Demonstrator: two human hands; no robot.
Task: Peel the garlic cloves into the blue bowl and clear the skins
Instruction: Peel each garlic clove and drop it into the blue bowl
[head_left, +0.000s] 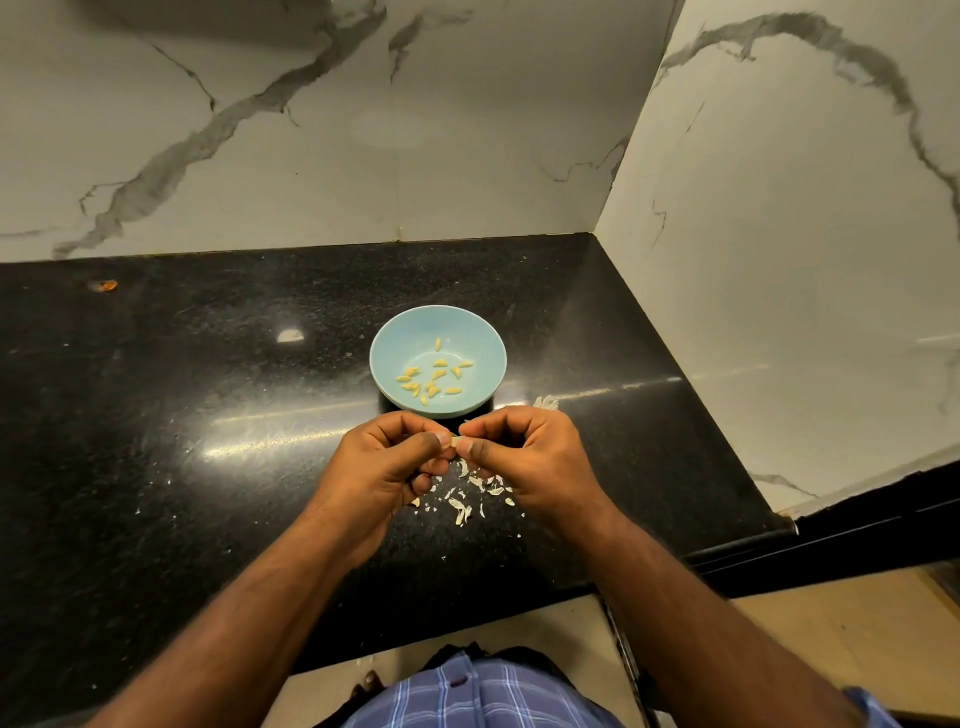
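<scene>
A light blue bowl (395, 332) stands on the black counter and holds several peeled yellowish garlic cloves (432, 378). Just in front of the bowl, my left hand (387, 465) and my right hand (524, 457) meet above the counter. Between their fingertips they pinch one small pale garlic clove (456, 441), mostly hidden by the thumbs. Below the hands, a scatter of white garlic skins (462, 501) lies on the counter. One more skin piece (545, 401) lies right of the bowl.
The black granite counter (208, 415) runs into a corner of marble-patterned walls at the back and right. Its front edge runs just below my forearms. A small orange scrap (106, 285) lies at the far left near the back wall.
</scene>
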